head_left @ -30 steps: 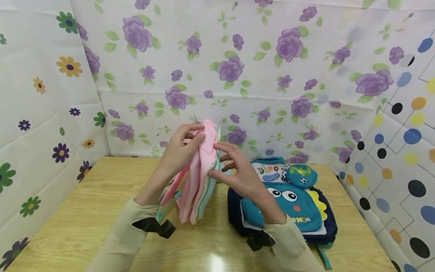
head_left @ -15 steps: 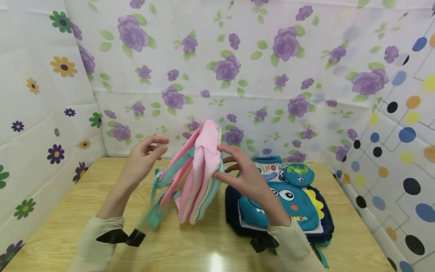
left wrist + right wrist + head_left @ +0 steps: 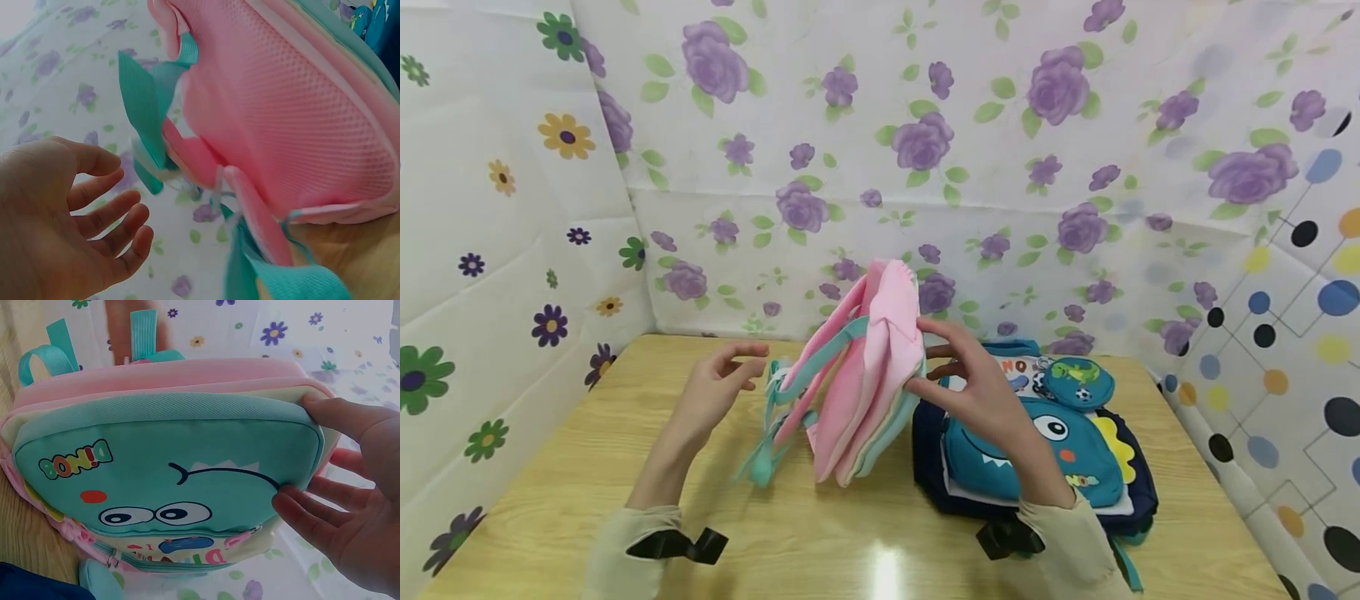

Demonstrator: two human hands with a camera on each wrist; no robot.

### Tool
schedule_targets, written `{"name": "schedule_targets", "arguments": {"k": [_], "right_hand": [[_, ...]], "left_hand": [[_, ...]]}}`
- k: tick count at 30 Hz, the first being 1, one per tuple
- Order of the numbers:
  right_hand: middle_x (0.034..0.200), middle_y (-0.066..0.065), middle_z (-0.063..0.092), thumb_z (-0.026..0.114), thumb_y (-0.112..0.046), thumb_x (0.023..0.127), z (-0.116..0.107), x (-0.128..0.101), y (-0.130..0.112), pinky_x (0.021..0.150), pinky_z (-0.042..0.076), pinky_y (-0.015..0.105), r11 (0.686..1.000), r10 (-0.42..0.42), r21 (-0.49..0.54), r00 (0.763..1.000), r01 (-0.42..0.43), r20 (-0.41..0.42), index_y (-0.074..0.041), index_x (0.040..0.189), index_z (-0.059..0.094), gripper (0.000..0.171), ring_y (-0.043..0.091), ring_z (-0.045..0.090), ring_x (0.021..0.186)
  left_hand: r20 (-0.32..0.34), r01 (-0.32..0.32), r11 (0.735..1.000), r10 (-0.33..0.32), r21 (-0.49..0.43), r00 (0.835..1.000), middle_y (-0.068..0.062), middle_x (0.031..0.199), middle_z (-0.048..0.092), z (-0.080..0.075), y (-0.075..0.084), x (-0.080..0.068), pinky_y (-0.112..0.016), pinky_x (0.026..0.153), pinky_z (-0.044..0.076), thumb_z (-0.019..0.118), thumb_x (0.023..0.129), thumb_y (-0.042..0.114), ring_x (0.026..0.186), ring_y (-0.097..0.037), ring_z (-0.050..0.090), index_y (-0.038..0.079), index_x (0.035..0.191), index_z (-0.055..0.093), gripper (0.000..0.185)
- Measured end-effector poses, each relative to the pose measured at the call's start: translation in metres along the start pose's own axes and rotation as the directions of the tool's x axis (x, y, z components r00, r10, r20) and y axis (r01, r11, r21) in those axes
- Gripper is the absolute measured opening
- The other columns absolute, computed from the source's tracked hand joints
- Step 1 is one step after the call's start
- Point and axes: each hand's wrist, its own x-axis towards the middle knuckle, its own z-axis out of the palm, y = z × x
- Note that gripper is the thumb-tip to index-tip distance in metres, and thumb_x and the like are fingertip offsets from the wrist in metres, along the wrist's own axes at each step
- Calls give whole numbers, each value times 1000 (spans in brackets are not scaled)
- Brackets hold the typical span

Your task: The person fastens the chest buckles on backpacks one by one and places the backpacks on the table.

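A small pink and mint backpack (image 3: 880,358) stands tilted on the wooden table, seen edge-on in the head view. Its mint front pocket (image 3: 187,456), printed with a dinosaur face, fills the right wrist view. My right hand (image 3: 981,392) holds the pack by its edge, the thumb at one pocket corner and the fingers spread over the front. On the other side, my left hand (image 3: 718,392) hovers beside the straps with fingers loosely bent, holding nothing. The pink mesh back panel (image 3: 275,106) and teal strap webbing (image 3: 147,94) face the left hand, apart from it.
A navy and teal dinosaur backpack (image 3: 1000,458) lies on the table (image 3: 587,500) at the right, partly behind the right forearm. A round dinosaur pouch (image 3: 1078,383) hangs from it. Flower-printed cloth (image 3: 865,167) walls in the back, with printed cloth at both sides.
My left hand has let go of the pink backpack's top and drawn back to the left, leaving the straps hanging loose. My right hand stays on the pack, which leans further right.
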Motion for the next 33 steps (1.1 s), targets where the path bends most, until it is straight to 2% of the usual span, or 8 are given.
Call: {"name": "schedule_targets", "arguments": {"k": [7,12,18,22,25,28,33], "right_hand": [[140,3,42,68,-6,85,-3,-5,5,85,50,44,999,13,45,1000,-13,-16,-14,141,38,64,23,56,113],[141,2,41,67,-4,85,-9,-9,9,86,50,45,998,28,65,999,-27,-23,-14,142,37,65,25,56,114],[142,0,40,67,-6,85,-17,-15,14,86,51,39,997,51,54,999,-50,-19,-16,143,37,66,25,56,113],[142,1,41,67,-6,85,-20,-17,15,87,51,37,997,63,52,998,-62,-16,-16,142,37,65,25,56,113],[143,2,40,67,-6,85,-22,-19,15,88,50,40,996,70,53,998,-70,-5,-16,143,36,66,26,56,113],[143,2,40,68,-6,85,-23,-20,19,88,50,42,997,70,42,998,-70,2,-17,144,35,68,26,56,112],[142,-3,39,69,-14,85,-29,-23,38,87,51,36,997,78,-15,997,-77,20,-30,144,34,71,19,58,110]], "left_hand": [[-2,66,997,-67,-43,998,-8,128,52,5,-30,-10,-31,84,49,53,95,38,104,-21,52,7,125,52,43],[15,111,991,-110,-78,994,-8,127,50,15,-45,-10,-32,85,50,53,95,38,106,-26,51,7,127,51,44],[36,152,978,-148,-145,988,-13,126,49,37,-46,-8,-45,90,47,54,95,33,108,-31,50,4,127,50,43],[66,184,973,-177,-137,982,-11,127,48,47,-54,-7,-38,89,47,54,96,33,110,-30,50,8,127,50,40],[77,209,969,-201,-131,977,-9,126,48,52,-57,-8,-32,85,47,54,96,31,109,-26,51,9,125,51,37],[86,222,967,-213,-121,973,-9,125,49,56,-59,-9,-31,84,47,54,95,31,109,-24,52,10,125,52,36],[123,241,966,-228,-98,966,-9,127,49,60,-62,-9,-32,85,47,54,95,33,111,-24,52,11,127,51,38]]}}
